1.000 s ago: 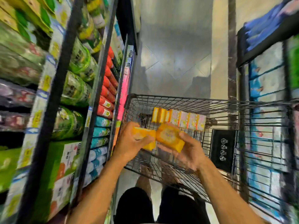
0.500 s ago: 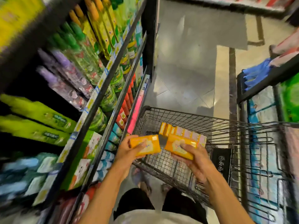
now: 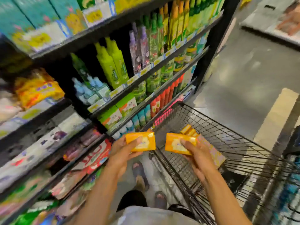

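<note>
The person stands in a shop aisle between the shelving (image 3: 162,61) and a wire cart (image 3: 211,116), an orange pack in each hand. The left hand (image 3: 123,154) grips the left pack (image 3: 142,141) from below, fingers curled under it and thumb laid across its face; it hangs just outside the cart's near corner, close to the lower shelves. The right hand (image 3: 197,154) holds the right pack (image 3: 176,144) the same way, over the cart's basket. Both packs lie flat, face up, side by side but apart. A row of like packs (image 3: 189,132) stands on edge in the cart behind them.

To my eye this is the carrying step, between cart and shelf; which way the packs are bound I cannot tell. Next, each pack needs a free slot. Shelving calls for a reach left to a matching gap, carting for standing them on edge against the row.
</note>
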Demonstrator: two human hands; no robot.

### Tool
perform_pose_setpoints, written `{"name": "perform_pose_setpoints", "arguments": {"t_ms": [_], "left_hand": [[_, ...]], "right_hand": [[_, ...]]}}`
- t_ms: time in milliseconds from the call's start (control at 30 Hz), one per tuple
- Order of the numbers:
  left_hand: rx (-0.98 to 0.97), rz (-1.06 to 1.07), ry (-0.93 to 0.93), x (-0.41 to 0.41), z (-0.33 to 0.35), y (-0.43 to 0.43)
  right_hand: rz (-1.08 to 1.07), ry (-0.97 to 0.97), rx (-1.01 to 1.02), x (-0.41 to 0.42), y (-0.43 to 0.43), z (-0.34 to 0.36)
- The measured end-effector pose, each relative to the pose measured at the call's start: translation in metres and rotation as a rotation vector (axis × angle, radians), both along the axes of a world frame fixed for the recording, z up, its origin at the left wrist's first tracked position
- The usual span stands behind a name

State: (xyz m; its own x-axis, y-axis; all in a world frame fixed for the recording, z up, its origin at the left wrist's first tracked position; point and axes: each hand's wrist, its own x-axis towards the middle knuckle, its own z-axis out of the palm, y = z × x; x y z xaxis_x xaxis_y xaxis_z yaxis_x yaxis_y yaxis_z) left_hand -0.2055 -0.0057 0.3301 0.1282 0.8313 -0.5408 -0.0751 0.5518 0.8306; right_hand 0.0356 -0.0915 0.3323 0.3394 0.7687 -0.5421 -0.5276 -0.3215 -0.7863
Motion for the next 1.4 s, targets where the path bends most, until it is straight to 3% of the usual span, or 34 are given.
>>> {"name": "perform_pose_setpoints", "arguments": {"t_ms": [533, 967, 1100, 1400], "left_hand": [[0.083, 0.509, -0.001, -0.194, 0.029, -0.164], [0.107, 0.895, -0.081, -0.406, 0.037, -0.37], [0.128, 0.979, -0.095, -0.462, 0.043, -0.424], [0.178, 1.052, -0.146, -0.562, 0.051, -0.494]], "right_hand": [[0.52, -0.056, 0.139, -0.173, -0.028, 0.01], [0.769, 0.014, 0.138, -0.405, -0.162, 0.022], [0.82, 0.105, 0.156, -0.474, -0.201, 0.028], [0.951, -0.007, 0.204, -0.592, -0.238, 0.035]]}}
